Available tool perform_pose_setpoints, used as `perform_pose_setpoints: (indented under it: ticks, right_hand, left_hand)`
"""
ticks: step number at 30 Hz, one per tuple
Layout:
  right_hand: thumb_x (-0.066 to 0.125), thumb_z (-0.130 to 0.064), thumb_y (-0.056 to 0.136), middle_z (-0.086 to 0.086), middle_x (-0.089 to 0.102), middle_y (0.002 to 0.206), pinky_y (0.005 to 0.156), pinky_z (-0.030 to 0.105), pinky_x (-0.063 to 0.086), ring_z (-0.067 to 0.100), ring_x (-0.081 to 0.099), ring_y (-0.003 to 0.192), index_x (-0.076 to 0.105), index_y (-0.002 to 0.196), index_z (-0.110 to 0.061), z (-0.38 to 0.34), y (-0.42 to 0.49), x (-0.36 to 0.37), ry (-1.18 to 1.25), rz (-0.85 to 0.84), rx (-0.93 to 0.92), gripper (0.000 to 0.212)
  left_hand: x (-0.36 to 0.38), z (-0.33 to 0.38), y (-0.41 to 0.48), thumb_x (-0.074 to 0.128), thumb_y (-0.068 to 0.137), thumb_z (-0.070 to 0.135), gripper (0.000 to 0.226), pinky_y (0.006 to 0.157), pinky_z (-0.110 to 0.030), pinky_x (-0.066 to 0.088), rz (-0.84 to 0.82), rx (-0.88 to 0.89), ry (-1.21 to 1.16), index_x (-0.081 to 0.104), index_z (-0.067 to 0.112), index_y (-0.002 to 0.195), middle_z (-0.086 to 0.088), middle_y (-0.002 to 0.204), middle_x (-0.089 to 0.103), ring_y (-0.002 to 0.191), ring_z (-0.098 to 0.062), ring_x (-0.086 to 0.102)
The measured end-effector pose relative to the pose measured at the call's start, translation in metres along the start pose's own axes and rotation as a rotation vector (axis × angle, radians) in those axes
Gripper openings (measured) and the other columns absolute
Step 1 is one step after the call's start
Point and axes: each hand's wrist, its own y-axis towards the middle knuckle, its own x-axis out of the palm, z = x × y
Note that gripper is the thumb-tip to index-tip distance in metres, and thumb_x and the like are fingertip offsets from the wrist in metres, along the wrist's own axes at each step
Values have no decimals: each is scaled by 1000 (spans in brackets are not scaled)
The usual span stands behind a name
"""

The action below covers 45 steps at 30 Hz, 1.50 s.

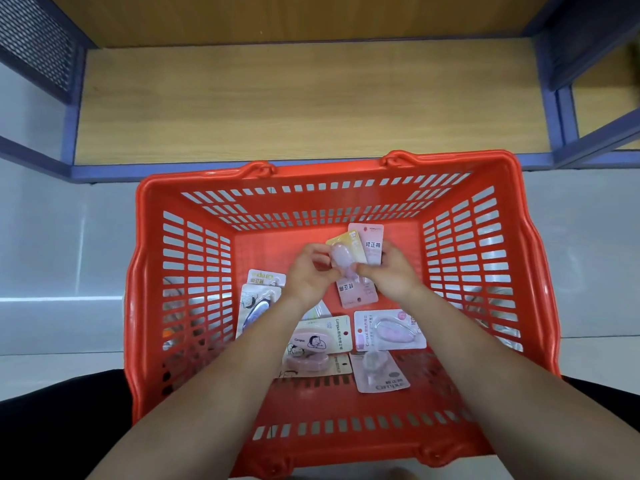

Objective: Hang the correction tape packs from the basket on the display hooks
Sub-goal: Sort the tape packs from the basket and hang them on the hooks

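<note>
Red basket stands on pale tiled floor.

A low shelf of light wood sits in a blue metal frame. A dark mesh panel closes its left end, and a second wooden bay adjoins on the right. The floor is pale grey tile, glossy, with streaks of reflected light.
</note>
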Motion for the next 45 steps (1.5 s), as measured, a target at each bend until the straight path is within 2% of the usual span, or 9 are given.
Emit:
perform_pose_setpoints:
  ticks: [5,11,16,23,29,32,35,39,45]
  right_hand:
    - [85,-16,73,-2,77,107,95,47,57,18,74,101,63,118,-23,0,-5,-4,76,-83,6,51]
    - [87,-16,78,0,76,110,90,44,60,22,74,101,62,123,-20,-7,-13,-8,154,-87,-8,52]
    - [87,-15,79,0,76,114,100,49,55,21,73,107,64,126,-19,-15,-21,-14,231,-74,-19,52]
    - [92,-19,68,4,76,112,101,52,54,25,73,105,62,124,-15,-23,-39,-14,340,-7,-14,64]
    - [91,-23,67,5,76,111,95,53,57,25,74,103,64,123,-13,-27,-43,-12,313,15,-68,63]
    - [89,-16,74,0,75,113,83,43,62,20,74,101,62,126,-17,-24,-44,-22,339,114,-59,58]
    - [81,-7,84,0,75,109,59,28,58,13,76,89,61,126,-18,-21,-51,-39,352,159,-42,48]
    - [78,-4,85,-1,74,107,70,28,58,14,74,93,64,123,-17,-10,-58,-57,255,182,-60,43]
    - [80,-7,84,-3,71,115,69,17,53,8,69,101,61,130,-18,-2,-59,-63,185,187,-58,50]
  left_hand:
    - [-5,5,0,82,85,16,74,91,-24,42,-29,-13,-76,44,23,148,3,118,60,110,-13,58]
    - [-27,18,-6,88,79,15,49,69,-28,54,9,-99,-109,54,10,114,0,91,60,74,-13,61]
    - [-38,24,-22,79,88,14,54,59,-25,59,22,-95,-271,50,27,131,-4,101,65,86,-18,68]
    - [-27,36,-40,81,86,31,35,74,-43,64,141,-138,-193,49,18,93,-6,97,67,81,-21,69]
    - [-12,37,-47,75,61,75,56,74,-41,59,-61,-121,133,60,22,70,-11,86,77,82,-31,75]
    - [-13,35,-39,75,83,58,41,66,-27,52,-86,-116,50,67,19,79,-1,87,74,80,-22,73]
    - [-16,14,-29,79,87,41,19,77,-29,52,-57,-9,174,71,24,85,6,89,73,84,-15,69]
    - [0,-13,-27,82,84,20,17,90,-30,55,-296,45,442,71,21,98,6,94,71,91,-13,68]
    - [28,-17,-27,83,76,30,32,100,-37,50,-390,67,692,68,32,104,19,92,70,92,-6,70]
